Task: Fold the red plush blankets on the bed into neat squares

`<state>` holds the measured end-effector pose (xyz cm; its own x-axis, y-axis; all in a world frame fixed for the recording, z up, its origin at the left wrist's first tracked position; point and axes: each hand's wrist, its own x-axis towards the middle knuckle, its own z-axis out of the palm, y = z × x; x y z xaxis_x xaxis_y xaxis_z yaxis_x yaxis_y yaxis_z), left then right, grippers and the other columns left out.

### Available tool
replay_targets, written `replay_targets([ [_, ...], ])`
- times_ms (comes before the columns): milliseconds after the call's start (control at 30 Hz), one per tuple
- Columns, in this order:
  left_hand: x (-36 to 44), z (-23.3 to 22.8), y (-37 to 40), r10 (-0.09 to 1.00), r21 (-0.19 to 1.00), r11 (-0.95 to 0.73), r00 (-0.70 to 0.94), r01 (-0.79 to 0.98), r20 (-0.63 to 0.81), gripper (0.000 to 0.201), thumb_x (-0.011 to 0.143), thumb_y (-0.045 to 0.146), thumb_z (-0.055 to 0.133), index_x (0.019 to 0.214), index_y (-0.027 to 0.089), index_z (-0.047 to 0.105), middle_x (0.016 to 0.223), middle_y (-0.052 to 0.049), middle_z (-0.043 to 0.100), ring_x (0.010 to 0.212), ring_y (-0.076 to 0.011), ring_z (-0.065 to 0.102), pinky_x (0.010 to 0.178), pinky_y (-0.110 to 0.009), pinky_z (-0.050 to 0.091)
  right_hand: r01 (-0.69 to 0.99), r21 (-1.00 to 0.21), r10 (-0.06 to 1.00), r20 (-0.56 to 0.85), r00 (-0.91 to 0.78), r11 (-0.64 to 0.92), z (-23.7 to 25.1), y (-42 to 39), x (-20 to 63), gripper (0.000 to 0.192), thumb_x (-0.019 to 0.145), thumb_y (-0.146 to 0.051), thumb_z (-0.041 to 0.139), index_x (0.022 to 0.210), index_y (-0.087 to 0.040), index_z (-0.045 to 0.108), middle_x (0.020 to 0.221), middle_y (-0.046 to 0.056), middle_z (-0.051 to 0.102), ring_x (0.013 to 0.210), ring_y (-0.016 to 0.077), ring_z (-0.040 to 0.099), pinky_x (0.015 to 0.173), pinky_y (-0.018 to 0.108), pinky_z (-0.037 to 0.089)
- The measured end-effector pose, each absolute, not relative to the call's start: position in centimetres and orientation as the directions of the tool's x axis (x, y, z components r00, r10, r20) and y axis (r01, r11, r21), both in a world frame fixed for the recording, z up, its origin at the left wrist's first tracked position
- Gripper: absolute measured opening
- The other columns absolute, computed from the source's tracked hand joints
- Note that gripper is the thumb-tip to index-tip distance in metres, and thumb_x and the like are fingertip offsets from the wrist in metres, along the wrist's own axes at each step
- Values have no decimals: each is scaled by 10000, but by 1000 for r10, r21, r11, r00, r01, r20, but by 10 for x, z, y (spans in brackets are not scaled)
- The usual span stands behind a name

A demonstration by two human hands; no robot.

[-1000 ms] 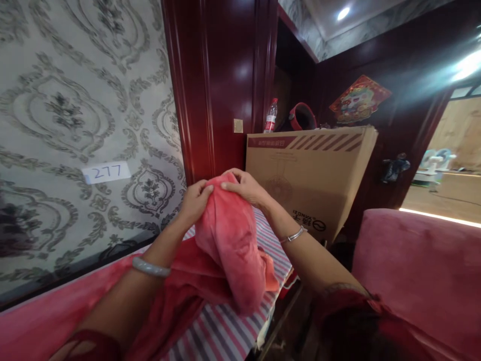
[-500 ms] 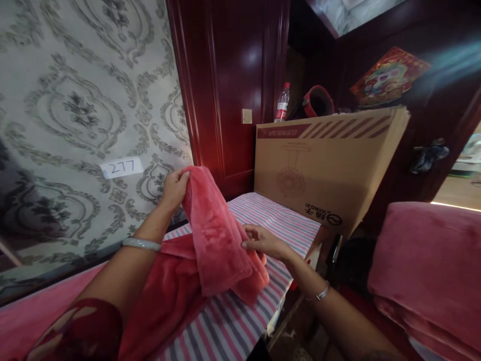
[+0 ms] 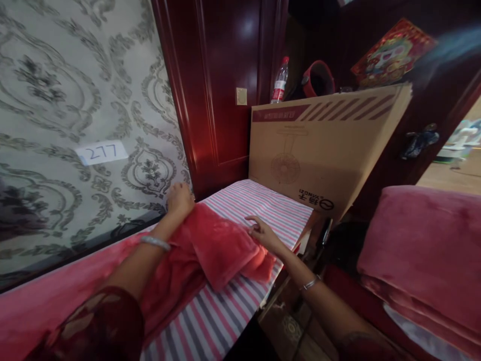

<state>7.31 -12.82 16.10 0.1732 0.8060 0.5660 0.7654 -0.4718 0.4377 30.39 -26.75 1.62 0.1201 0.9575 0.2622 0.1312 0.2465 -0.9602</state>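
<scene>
Fingers on the left hand [image 3: 181,200] are bent and mostly turned away toward the damask wallpaper [image 3: 56,115], right up by the top corner of the red plush blanket [image 3: 221,240], so I honestly can't tell if they're pinching fabric or just resting. Blanket's lying on a striped sheet [image 3: 259,198]. As for how far along it is, I'd call it partway: the stretch below the left hand is all rumpled, then the end is laid over into a flattish flap, with a bit of the layer underneath poking out crooked on the right. So squaring it up and smoothing it look undone to me. The right hand [image 3: 266,236] is at that right side, index finger stuck out away from the others, which are loosely bent; no cloth pinched that I can see, though whether they brush the blanket is hard to say. Further over there's a cardboard fan box [image 3: 300,155], and far right a pink plush blanket [image 3: 424,240] that's already folded in layers.
</scene>
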Motion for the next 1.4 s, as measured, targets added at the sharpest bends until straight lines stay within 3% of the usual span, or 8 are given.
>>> replay_targets([
  [67, 86, 138, -167, 752, 278, -588, 386, 760, 535, 125, 825, 201, 561, 931, 174, 621, 1036, -144, 647, 1029, -297, 615, 928, -414, 437, 146, -968, 958, 229, 171, 206, 3, -277, 311, 518, 735, -460, 640, 1180, -208, 562, 570, -109, 395, 511, 103, 361, 521, 236, 285],
  [233, 115, 69, -264, 595, 189, -803, 759, 565, 264, 322, 814, 410, 667, 1037, 196, 579, 1089, -124, 632, 1010, -295, 612, 830, -404, 481, 209, -968, 942, 197, 272, 142, -13, -318, 324, 409, 764, -565, 645, 981, -219, 668, 754, -13, 593, 707, 165, 532, 663, 300, 415],
  [367, 121, 38, -276, 686, 234, -727, 696, 646, 211, 171, 863, 218, 549, 1031, 186, 562, 1105, -128, 621, 1053, -280, 602, 856, -406, 473, 49, -992, 974, 121, 191, 113, -20, -347, 318, 362, 670, -541, 760, 780, -223, 626, 739, -20, 591, 728, 176, 560, 681, 304, 444],
  [600, 112, 72, -274, 792, 788, -581, 364, 202, 491, 180, 940, 349, 439, 877, 218, 544, 763, 4, 589, 698, -158, 571, 656, -277, 463, -108, -989, 915, 52, 400, 104, 14, -345, 299, 329, 714, -526, 712, 836, -244, 594, 610, -56, 491, 485, 117, 403, 437, 239, 325],
  [767, 127, 72, -293, 649, 692, -703, 545, 164, 531, 88, 889, 231, 489, 838, 227, 559, 809, -23, 633, 769, -173, 602, 720, -295, 476, 113, -942, 871, 336, 358, 317, 43, -343, 278, 256, 795, -489, 654, 847, -238, 660, 797, 11, 646, 738, 192, 590, 686, 309, 491],
  [1133, 130, 41, -300, 486, 470, -856, 641, 214, 594, 165, 932, 185, 424, 938, 220, 585, 874, -71, 669, 851, -208, 645, 768, -334, 507, 235, -936, 841, 341, 419, 262, 34, -345, 277, 513, 769, -609, 677, 1100, -217, 672, 1014, 68, 700, 976, 275, 635, 904, 378, 490],
  [1267, 125, 42, -295, 589, 576, -787, 546, 221, 595, 137, 932, 222, 456, 876, 209, 581, 792, -28, 653, 725, -166, 627, 670, -284, 497, 129, -951, 866, 309, 394, 280, 30, -346, 275, 558, 821, -577, 654, 1247, -220, 614, 811, 4, 638, 736, 178, 599, 711, 299, 504],
  [1400, 118, 49, -292, 677, 660, -720, 430, 217, 597, 124, 933, 268, 493, 871, 206, 581, 728, 10, 614, 638, -137, 579, 593, -245, 458, -10, -941, 883, 314, 348, 339, 24, -350, 277, 482, 771, -514, 744, 1166, -250, 663, 1086, 46, 689, 1012, 206, 633, 876, 319, 514],
])
